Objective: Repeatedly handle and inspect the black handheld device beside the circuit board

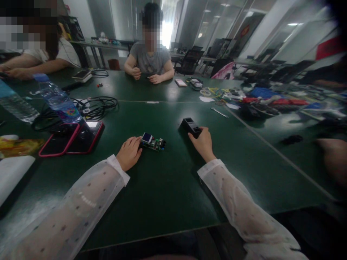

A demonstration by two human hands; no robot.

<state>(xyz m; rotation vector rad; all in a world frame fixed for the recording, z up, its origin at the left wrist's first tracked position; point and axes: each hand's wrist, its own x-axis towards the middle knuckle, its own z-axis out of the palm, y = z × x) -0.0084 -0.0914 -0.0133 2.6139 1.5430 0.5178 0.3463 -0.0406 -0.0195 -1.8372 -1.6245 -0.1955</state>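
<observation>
A narrow green circuit board point(155, 144) lies on the table point(168, 195), component side up, with a small dark rectangular screen point(146, 137) at its left end. To its right, apart from it, a black oblong case point(191, 127) slants diagonally, cut-outs showing in its upper face.

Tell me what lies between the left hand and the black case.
In the head view, the circuit board lies between the left hand and the black case.

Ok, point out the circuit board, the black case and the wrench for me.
Circuit board point(153, 143): head view, middle of its upward face.
Black case point(190, 125): head view, middle of its upper face.
Wrench point(219, 112): head view, middle of its shaft.
</observation>
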